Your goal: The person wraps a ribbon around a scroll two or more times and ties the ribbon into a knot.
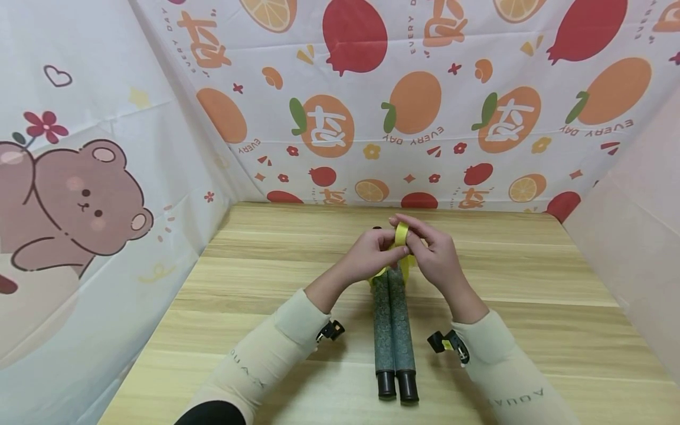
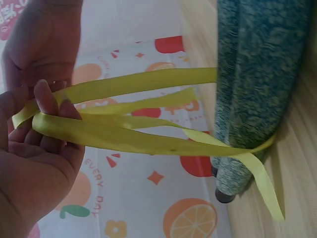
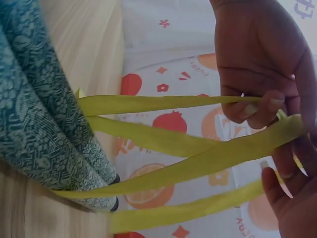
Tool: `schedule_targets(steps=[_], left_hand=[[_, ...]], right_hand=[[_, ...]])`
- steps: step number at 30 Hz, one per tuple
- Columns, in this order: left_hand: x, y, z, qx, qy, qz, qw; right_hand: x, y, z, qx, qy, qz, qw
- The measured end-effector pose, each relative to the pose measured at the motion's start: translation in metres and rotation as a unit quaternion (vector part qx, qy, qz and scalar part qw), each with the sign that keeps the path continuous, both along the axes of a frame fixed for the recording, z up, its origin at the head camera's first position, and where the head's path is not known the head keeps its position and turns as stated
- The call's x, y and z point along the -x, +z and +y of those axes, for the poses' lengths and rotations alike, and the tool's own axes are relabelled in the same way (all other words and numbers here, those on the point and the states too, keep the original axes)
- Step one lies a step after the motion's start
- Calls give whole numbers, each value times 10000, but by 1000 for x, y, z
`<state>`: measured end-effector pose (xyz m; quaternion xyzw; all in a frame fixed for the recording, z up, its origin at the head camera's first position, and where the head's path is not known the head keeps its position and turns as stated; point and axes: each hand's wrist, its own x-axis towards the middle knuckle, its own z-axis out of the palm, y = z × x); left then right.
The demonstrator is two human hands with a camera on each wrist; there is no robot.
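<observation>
Two long rolls (image 1: 402, 336) covered in green patterned fabric, with black end caps, lie side by side on the table and point away from me. A yellow ribbon (image 2: 148, 144) passes round them near their far part and rises in several strands. Above the rolls, my left hand (image 1: 372, 255) pinches a loop of this ribbon (image 1: 401, 234) between thumb and fingers. Close against it, my right hand (image 1: 438, 257) holds another part of the ribbon (image 3: 218, 153). One loose ribbon end hangs beside the rolls in the left wrist view. Fingers partly hide where the strands cross.
The wooden table (image 1: 255, 330) spreads out under the rolls. A fruit-printed cloth (image 1: 372, 118) hangs behind it, and a bear-printed cloth (image 1: 85, 195) is on the left. Small black wrist cameras (image 1: 332, 330) sit on both sleeves.
</observation>
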<state>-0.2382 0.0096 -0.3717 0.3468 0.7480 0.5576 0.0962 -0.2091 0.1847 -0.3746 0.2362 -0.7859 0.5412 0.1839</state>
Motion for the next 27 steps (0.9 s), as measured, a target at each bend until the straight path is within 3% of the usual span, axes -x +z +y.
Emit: schedule_targets(steps=[4,9,15,21,27], left_hand=[[-3,5,0,-325,-230,-345,9986],[-2,8,-3,-903,-311,-688,9930],[3,8,-6,-1174,-51,-640,9910],[4,11,-8,-1117,532,-914,9881],[5,13,-7,-1211,722,-962,9853]], right_hand=[[2,2,2,385,221,-730,9963],[3,1,5,478,127,-908,9946],[3,0,10,685,-86,-987,9927],[1,-1,18,809,-408,-1212,9885],[-3,-7,16,570,-170,-1812,9817]])
